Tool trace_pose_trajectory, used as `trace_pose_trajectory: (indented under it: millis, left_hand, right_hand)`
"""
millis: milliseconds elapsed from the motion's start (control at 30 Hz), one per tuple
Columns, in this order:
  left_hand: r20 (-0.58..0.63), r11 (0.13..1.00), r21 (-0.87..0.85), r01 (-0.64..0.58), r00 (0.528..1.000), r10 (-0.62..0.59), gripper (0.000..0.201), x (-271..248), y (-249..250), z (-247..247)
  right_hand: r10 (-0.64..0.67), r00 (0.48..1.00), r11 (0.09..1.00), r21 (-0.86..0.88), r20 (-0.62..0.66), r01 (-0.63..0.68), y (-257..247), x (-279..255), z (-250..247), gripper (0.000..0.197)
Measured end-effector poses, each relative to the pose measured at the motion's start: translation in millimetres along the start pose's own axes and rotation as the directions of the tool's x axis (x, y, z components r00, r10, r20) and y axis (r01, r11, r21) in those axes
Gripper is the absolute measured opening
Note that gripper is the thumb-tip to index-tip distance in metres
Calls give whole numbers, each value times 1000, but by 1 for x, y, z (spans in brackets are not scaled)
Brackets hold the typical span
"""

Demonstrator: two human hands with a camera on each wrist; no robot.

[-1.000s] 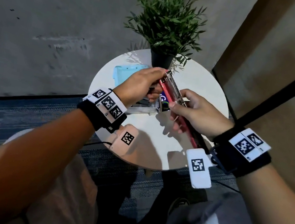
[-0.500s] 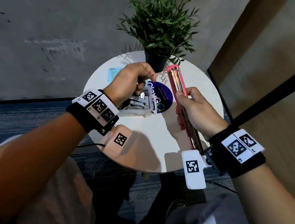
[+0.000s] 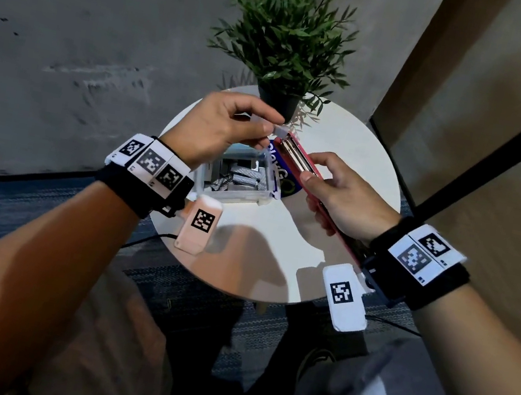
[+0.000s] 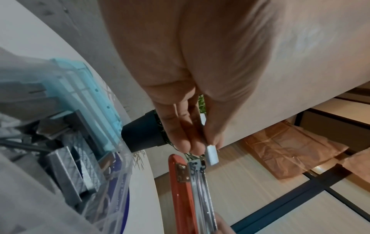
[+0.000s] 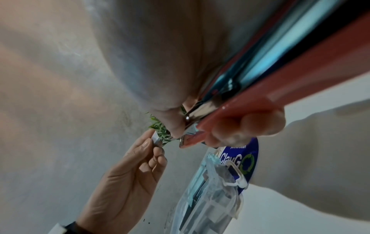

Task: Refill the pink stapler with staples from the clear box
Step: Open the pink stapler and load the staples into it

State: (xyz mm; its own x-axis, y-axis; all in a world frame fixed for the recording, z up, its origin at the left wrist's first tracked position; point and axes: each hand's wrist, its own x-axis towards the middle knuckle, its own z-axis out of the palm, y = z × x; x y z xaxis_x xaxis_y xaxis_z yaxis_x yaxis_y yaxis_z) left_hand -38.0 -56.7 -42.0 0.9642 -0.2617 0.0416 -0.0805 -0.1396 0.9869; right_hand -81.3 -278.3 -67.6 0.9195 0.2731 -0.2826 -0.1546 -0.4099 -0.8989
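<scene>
The pink stapler [image 3: 297, 158] is opened out flat, its metal staple channel [image 4: 200, 182] facing up, and my right hand [image 3: 339, 194] grips it around the middle above the white round table [image 3: 350, 136]. My left hand [image 3: 229, 129] pinches a short silver strip of staples [image 3: 280, 130] between thumb and fingertips, just off the stapler's far tip. In the left wrist view the staple strip [image 4: 211, 154] hangs right beside the channel's end. The clear box [image 3: 238, 179] stands open on the table below my left hand, with several staple strips [image 4: 66, 174] inside.
A potted green plant [image 3: 285, 48] in a black pot stands at the table's far side, close behind the stapler tip. A round blue sticker [image 3: 282, 175] lies under the stapler. The box's pale blue lid [image 4: 88, 88] lies beside the box. Grey wall behind.
My left hand has come up out of the clear box with a staple strip and moved right to the stapler's far tip. My right hand kept hold of the opened stapler.
</scene>
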Motion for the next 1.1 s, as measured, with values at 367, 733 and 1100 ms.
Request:
trace_pose_trajectory:
  millis: [367,733,1100]
  left_hand:
    - [25,991,130,5,1000,-8,21,3,-4,-1]
    - [46,962,263,-74,997,64,9,5,-5,-1]
    - [61,933,349,-92,995,75,14,5,-9,1]
  right_hand:
    - [6,999,1000,-10,32,-6,2,3,1,27]
    - [15,999,999,-44,33,-13,2,3,1,25]
    - [22,999,995,-94,28,-19,0,1,1,26]
